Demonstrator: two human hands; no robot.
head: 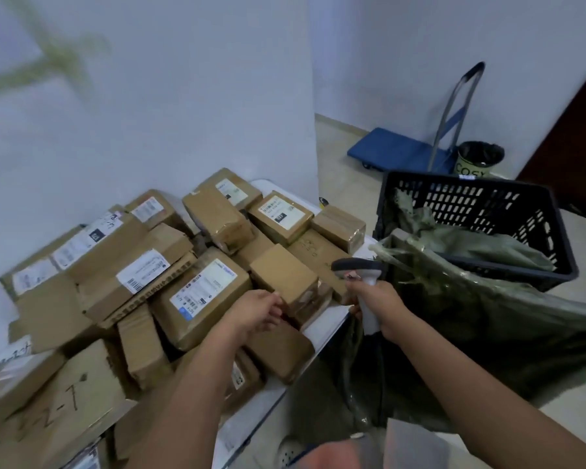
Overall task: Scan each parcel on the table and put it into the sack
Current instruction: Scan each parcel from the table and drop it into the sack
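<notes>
Nearest the lens, 2 bare forearms reach out over the table edge (pixel 322 330). At the front of the heap, the left hand (pixel 256 314) grasps a small plain cardboard box (pixel 285 277) by its near end, while the right hand (pixel 374 297) is wrapped round the grip of a handheld barcode scanner (pixel 361 270), whose head hangs just beside that box. My reading is that this parcel is about to be scanned and that the job is barely started: well over 10 brown parcels, among them a large labelled carton (pixel 202 296), lie jumbled across the white tabletop, and I cannot tell whether anything sits in the green sack (pixel 481 316) gaping just right of the table. Behind the sack stands a black slotted plastic crate (pixel 471 211) holding more green sacking. Further back on the pale tiled floor are a blue folding platform trolley (pixel 396 148) and a small lined bin (pixel 479 160), against plain white walls.
</notes>
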